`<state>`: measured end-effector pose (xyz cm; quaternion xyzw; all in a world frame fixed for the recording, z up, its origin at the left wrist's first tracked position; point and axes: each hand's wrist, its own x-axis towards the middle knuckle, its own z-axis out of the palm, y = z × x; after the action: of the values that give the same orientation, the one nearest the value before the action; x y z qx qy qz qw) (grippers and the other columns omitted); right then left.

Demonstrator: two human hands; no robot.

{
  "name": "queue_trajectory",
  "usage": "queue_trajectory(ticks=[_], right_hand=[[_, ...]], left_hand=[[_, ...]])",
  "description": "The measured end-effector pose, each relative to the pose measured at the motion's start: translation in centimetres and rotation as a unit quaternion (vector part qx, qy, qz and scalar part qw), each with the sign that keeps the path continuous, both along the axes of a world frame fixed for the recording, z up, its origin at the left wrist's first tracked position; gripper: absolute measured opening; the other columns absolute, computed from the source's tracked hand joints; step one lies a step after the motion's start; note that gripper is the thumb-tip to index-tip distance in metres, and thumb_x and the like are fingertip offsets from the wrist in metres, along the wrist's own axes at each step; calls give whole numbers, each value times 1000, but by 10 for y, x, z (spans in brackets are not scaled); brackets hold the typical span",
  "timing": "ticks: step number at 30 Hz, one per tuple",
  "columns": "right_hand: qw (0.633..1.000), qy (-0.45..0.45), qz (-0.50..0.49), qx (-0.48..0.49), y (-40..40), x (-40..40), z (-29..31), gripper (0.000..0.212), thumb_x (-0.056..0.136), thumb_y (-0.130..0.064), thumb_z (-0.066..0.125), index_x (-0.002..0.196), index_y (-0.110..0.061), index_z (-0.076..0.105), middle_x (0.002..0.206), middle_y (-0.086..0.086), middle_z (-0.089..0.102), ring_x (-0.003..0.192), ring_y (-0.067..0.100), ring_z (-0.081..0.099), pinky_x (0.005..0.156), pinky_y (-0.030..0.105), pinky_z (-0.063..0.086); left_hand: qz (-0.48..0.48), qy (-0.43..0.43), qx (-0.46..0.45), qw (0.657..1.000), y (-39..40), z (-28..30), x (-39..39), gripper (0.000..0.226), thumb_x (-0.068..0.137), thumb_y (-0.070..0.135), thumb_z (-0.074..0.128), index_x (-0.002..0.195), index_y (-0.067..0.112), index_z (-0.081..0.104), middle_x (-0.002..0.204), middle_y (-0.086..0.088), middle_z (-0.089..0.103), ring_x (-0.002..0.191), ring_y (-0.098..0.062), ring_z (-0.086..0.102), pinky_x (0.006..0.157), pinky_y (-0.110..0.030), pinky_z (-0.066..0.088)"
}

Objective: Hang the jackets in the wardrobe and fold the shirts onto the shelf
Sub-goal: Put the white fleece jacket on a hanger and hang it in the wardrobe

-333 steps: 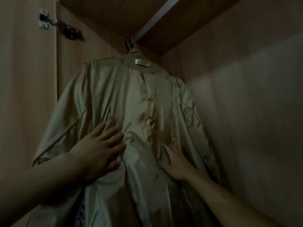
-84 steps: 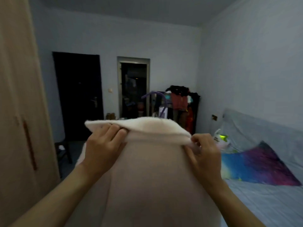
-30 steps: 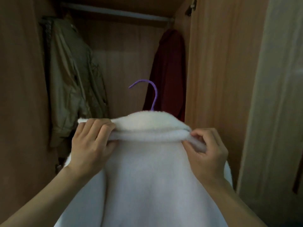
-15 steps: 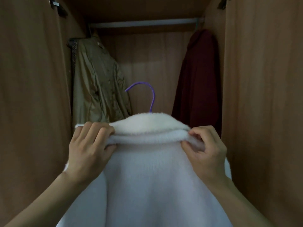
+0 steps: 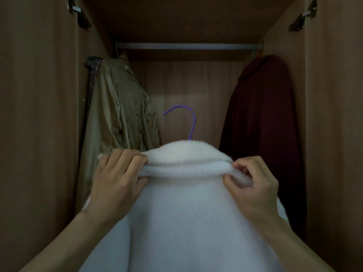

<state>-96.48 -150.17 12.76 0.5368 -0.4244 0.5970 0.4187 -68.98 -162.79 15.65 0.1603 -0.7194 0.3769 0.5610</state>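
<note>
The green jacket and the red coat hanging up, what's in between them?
In the head view, the purple hook of the white jacket shows between the green jacket and red coat; behind it, bare wardrobe back.

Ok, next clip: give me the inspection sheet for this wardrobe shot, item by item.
Surface: brown wooden wardrobe interior, metal hanging rail across the top.
Job's things: white fleece jacket on a purple wire hanger, hook below the rail, not yet hung.
Clutter: olive shiny jacket hanging at left, dark red coat at right.
Grips: left hand grips the white collar's left end; right hand pinches its right end.
Cables: nothing seen.
Surroundings: open doors with metal hinges at both upper corners; dim light.
</note>
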Motion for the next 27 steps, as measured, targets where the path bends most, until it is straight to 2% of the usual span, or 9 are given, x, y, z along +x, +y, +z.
queue_trajectory(ticks=[8,12,16,19,23,27], right_hand=[[999,13,24,-23,-73,-21,32,16,77,-12,71,91,-12,64,87,-4,56,80,6,55,74,13,39],[999,20,43,-26,-109,-47,42,18,76,-9,74,91,-13,63,86,-4,55,80,4,54,74,11,37],[998,10,66,-18,-150,-79,50,24,73,-2,78,89,-12,64,84,-4,56,79,2,54,72,10,37],[996,4,88,-23,-176,-107,56,24,72,-3,78,88,-14,64,83,-5,56,78,1,54,72,8,36],[994,-8,111,-22,-207,-144,68,19,72,-9,75,86,-15,63,81,-6,56,76,-1,53,71,8,36],[993,-19,117,-16,-234,-168,79,22,70,-4,78,83,-15,65,77,-6,58,71,2,51,69,9,38]], left_hand=[[46,-2,9,999,-50,36,-12,19,78,21,64,93,9,61,94,-11,60,83,-33,53,69,-39,33],[78,-13,20,997,-74,45,-29,22,75,21,66,93,11,60,93,-9,58,82,-34,53,67,-43,36],[125,-34,21,991,-95,54,-56,23,74,23,68,92,12,59,90,-9,56,80,-34,52,64,-44,38],[146,-42,18,988,-111,62,-83,23,74,24,65,93,11,59,89,-10,55,79,-34,52,64,-46,41],[176,-42,13,983,-131,76,-120,25,73,26,63,93,13,56,88,-10,51,79,-34,48,63,-44,37],[192,-26,28,981,-152,83,-148,25,73,26,63,93,13,55,88,-10,51,80,-34,49,65,-47,40]])
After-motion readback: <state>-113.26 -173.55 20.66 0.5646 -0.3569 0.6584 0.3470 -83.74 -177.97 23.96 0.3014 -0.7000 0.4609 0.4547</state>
